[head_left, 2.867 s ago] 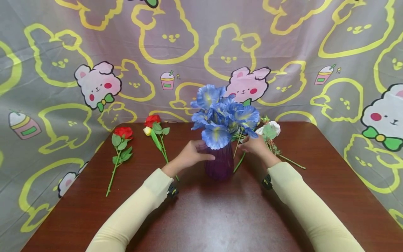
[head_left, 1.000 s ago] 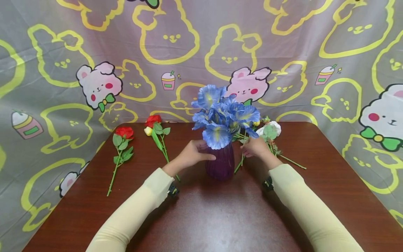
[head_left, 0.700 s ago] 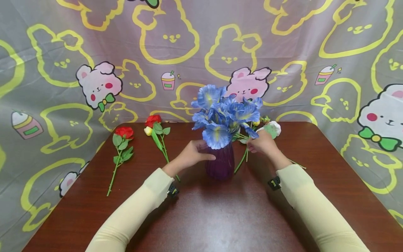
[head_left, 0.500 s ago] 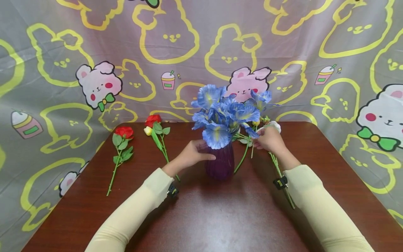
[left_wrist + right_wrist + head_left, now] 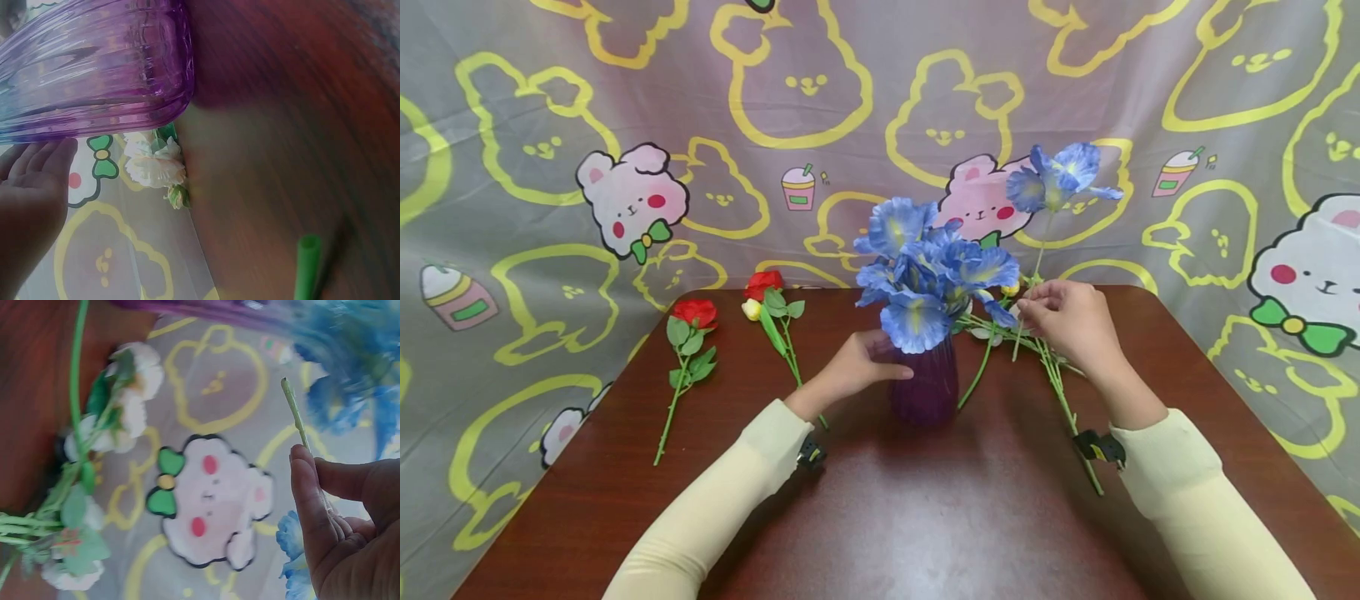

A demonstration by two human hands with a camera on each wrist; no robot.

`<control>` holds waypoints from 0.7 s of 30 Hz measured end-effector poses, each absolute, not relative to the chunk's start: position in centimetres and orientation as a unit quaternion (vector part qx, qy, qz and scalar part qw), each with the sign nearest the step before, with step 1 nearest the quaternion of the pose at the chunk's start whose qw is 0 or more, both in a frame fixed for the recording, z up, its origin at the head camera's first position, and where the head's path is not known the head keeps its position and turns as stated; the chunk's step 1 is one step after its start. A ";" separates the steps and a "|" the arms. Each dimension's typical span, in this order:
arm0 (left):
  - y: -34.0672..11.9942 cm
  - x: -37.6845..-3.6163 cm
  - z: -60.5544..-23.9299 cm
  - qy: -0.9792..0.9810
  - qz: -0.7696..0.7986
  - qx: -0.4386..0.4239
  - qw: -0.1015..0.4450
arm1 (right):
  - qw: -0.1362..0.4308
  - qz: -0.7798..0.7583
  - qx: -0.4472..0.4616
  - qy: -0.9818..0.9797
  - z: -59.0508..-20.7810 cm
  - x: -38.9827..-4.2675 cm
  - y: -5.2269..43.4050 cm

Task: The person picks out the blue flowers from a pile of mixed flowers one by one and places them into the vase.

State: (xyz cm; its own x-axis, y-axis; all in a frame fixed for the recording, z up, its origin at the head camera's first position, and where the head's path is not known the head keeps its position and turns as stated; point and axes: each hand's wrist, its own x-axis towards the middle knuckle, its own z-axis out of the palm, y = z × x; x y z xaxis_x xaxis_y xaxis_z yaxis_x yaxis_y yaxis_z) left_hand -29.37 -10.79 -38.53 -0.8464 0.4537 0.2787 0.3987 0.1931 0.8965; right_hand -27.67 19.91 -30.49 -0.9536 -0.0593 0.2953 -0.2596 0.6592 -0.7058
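A ribbed, see-through purple vase (image 5: 925, 396) stands upright in the middle of the table, holding a bunch of blue irises (image 5: 917, 279). My left hand (image 5: 853, 371) grips the vase from the left, thumb across its front and fingers behind. The fingertips (image 5: 62, 153) lie against its side in the left wrist view. To the right of the vase, my right hand (image 5: 1071, 325) pinches the stem of a single blue iris (image 5: 1056, 183) between thumb and fingers, bloom up. Its cut stem end (image 5: 287, 390) pokes out beyond the fingers in the right wrist view.
Behind and below my right hand lie white flowers (image 5: 137, 381), a yellow bud (image 5: 1011, 291) and several green stems (image 5: 1063, 408). On the left rest a red rose (image 5: 695, 313), another red rose (image 5: 763, 283) and a yellow tulip (image 5: 751, 311). A patterned curtain (image 5: 820, 67) hangs behind the wooden table (image 5: 880, 517).
My right hand has moved right and up, carrying the single iris from beside the bunch to well apart from it. The left hand and the vase have stayed in place.
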 end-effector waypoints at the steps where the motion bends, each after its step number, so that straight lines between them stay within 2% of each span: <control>1: -10.8 -29.3 -38.5 0.771 0.573 0.276 0.024 | 0.132 0.402 0.091 -0.901 -30.3 -27.4 19.8; 14: -10.9 -29.3 -38.4 0.770 0.571 0.283 0.023 | 0.240 0.397 0.157 -0.872 -27.9 -22.8 18.2; 21: -10.9 -29.3 -38.5 0.772 0.568 0.283 0.023 | 0.272 0.400 0.208 -0.850 -27.9 -21.2 17.2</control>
State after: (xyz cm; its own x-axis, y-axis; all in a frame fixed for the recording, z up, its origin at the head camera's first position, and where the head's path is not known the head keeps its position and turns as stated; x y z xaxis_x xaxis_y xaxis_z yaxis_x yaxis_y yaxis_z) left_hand -29.32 -10.85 -38.48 -0.8383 0.4641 0.2861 0.4114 0.1941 0.8906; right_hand -21.23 17.20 -27.90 -0.7652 -0.1353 0.6294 -0.5711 0.5939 -0.5666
